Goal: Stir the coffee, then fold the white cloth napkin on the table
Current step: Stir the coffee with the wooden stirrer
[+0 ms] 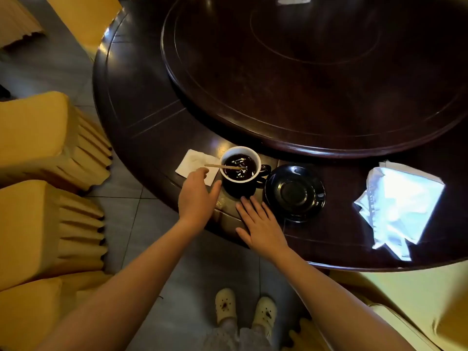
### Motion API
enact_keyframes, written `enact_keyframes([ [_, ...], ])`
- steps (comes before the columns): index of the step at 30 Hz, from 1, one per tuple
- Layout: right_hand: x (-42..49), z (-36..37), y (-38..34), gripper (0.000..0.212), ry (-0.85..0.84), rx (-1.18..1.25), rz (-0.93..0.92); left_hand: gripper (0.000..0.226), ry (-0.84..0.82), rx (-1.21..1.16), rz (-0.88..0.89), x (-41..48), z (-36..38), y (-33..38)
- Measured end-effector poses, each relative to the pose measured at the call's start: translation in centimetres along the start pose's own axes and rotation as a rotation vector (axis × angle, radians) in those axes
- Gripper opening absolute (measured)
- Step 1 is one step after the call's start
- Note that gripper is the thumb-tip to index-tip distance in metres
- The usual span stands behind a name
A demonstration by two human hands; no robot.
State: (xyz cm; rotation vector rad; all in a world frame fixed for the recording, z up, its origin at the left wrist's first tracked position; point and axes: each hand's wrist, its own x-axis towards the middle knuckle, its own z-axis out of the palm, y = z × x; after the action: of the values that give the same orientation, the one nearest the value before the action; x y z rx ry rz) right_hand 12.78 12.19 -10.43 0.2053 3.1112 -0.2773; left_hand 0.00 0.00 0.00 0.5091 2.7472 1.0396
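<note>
A person is standing at a big round dark table. A black cup, white inside, is sitting near the table's edge, and dark coffee is filling it. A thin wooden stick is leaning in the coffee, with its dry end poking out over the rim to the left.

The left hand is reaching up toward that end. Its thumb is sticking out wide toward the cup, away from the fingers, so it is not pinching anything. The fingertips are pointing away and are hard to see, so I cannot tell if they are touching the stick.

The right hand is lying flat on the table edge just in front of the cup, with its fingers straight and a little spread.

A shiny black saucer is sitting just right of the cup. The cup's handle is blending into the dark wood.

The white cloth napkin is lying well off to the right, all rumpled. Bright light is washing out its folds.

A small paper square is peeking out left of the cup, and the left hand is hiding one corner. Yellow chairs are getting cut off at the sides.
</note>
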Motion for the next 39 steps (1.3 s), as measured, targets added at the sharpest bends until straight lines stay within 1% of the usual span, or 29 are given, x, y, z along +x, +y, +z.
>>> enact_keyframes([
  [2,0.1,-0.4,0.1,0.061,-0.003,0.006,0.015,0.041,0.035,-0.02,-0.028,0.9,-0.1,0.4],
  [8,0.0,-0.6,0.1,0.061,-0.072,0.003,0.028,0.042,0.063,-0.001,0.034,2.7,0.2,0.9],
  [11,-0.1,-0.4,0.1,0.061,-0.064,0.005,0.027,0.043,-0.009,0.035,0.015,4.3,0.0,1.0],
  [14,-0.1,-0.3,0.1,0.061,-0.054,0.023,0.028,0.029,-0.138,0.141,0.018,5.6,0.0,0.6],
  [17,-0.1,-0.2,0.1,0.061,-0.047,0.03,0.028,0.021,-0.17,0.192,0.05,5.8,-0.1,0.7],
  [24,0.0,-0.3,0.1,0.061,-0.057,0.023,0.033,0.02,-0.166,0.303,0.148,6.1,-1.8,0.8],
  [34,0.0,-0.4,0.0,0.06,-0.046,0.022,0.04,0.019,-0.029,0.323,0.24,6.8,-6.5,0.8],
  [39,0.0,-0.4,0.0,0.06,-0.046,0.027,0.041,0.02,-0.071,0.373,0.238,6.4,-6.7,0.1],
])
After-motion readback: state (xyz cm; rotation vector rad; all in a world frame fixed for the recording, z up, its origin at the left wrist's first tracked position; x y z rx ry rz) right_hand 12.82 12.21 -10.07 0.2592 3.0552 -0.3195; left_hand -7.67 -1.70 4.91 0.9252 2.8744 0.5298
